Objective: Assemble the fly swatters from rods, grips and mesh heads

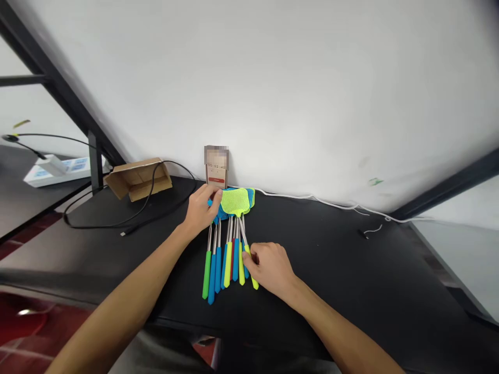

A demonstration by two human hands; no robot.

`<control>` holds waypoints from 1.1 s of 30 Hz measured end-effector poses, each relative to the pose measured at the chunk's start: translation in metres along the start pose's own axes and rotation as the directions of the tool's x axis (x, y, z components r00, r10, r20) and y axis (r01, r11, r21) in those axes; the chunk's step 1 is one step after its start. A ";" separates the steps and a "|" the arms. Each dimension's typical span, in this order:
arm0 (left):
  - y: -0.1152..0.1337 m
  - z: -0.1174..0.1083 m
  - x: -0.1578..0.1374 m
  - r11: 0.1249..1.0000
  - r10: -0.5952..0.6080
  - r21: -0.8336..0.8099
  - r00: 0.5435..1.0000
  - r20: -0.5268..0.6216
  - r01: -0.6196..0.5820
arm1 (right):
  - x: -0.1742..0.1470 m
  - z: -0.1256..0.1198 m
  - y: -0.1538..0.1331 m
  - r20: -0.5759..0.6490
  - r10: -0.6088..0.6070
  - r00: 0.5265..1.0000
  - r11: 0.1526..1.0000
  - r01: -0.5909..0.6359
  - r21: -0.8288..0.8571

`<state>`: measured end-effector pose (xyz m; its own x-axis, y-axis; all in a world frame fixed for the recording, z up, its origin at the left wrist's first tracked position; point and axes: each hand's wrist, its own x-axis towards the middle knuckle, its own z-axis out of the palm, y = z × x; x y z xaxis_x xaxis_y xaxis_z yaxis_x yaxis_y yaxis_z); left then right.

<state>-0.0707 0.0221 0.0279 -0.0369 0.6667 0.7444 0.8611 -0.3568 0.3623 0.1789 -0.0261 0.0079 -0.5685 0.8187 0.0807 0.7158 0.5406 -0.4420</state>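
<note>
Several fly swatters with telescopic metal shafts lie fanned side by side, their mesh heads stacked. On top is a yellow-green fly swatter [235,201]; blue mesh shows underneath. The handles are blue, green, yellow-green and dark red, pointing towards me, among them a green handle [206,275] at the left end. My left hand [200,209] is closed at the left edge of the stacked heads, with thumb and fingers on the blue mesh; its fingertips are partly hidden. My right hand [271,267] pinches the rightmost yellow-green handle near its upper part.
The swatters lie on a black table [331,259] against a white wall. A phone with a timer [217,174] leans upright behind them. To the left are an open cardboard box [140,179], a black cable [136,218] and a power strip [66,170]. A white cord [312,197] runs along the wall.
</note>
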 end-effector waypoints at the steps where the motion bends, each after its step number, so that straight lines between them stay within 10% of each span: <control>1: -0.006 0.002 -0.005 1.000 -0.001 0.003 1.000 0.024 0.001 | 0.000 0.001 0.000 0.004 0.005 1.000 1.000 -0.005 0.002; 17: -0.006 0.005 -0.022 0.989 0.149 -0.039 0.912 0.383 -0.145 | 0.026 0.006 -0.032 0.016 0.276 0.961 0.955 -0.273 -0.113; 33: -0.011 0.012 -0.024 0.992 0.102 -0.105 0.918 0.382 -0.067 | 0.029 0.001 -0.023 0.085 0.247 0.965 0.965 -0.253 0.072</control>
<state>-0.0734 0.0178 -0.0010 0.2481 0.8260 0.5061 0.8036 -0.4673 0.3686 0.1459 -0.0144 0.0196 -0.4067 0.9073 -0.1070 0.8051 0.3006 -0.5114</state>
